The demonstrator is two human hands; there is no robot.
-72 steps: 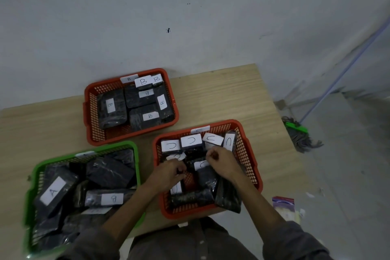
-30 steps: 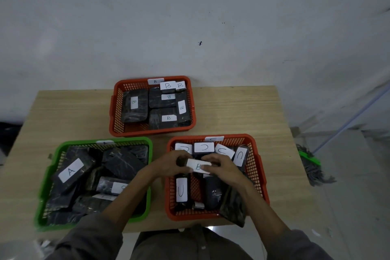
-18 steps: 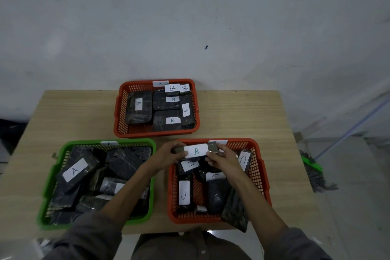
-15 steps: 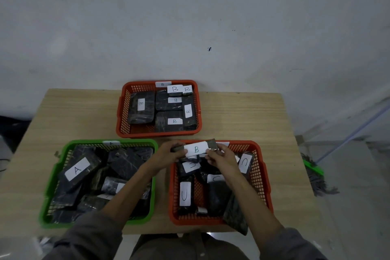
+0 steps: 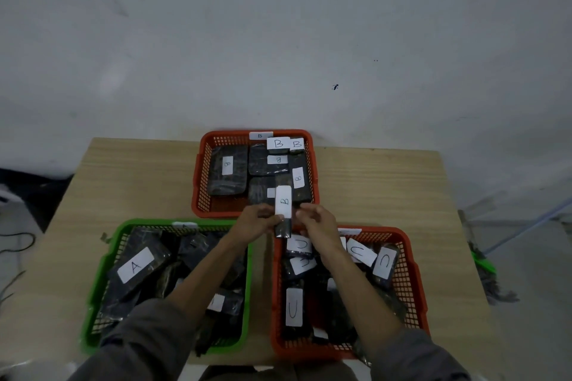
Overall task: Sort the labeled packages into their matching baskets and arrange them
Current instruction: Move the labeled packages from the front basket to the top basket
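Note:
A dark wrapped package with a white B label (image 5: 283, 204) is held upright between both hands, above the gap between the baskets. My left hand (image 5: 258, 221) pinches its left edge and my right hand (image 5: 315, 219) grips its right edge. Just beyond it stands the far red basket (image 5: 198, 176) holding several B packages. The near red basket (image 5: 416, 281) holds several C packages. The green basket (image 5: 102, 263) on the left holds dark packages, one labelled A (image 5: 136, 266).
All three baskets stand on a wooden table (image 5: 387, 189) against a grey wall. A green-headed mop (image 5: 483, 263) lies on the floor to the right. Cables lie on the floor at the far left.
Both hands have lifted the B package out of the near red basket, turned it from lying sideways to upright, and carried it toward the far red basket.

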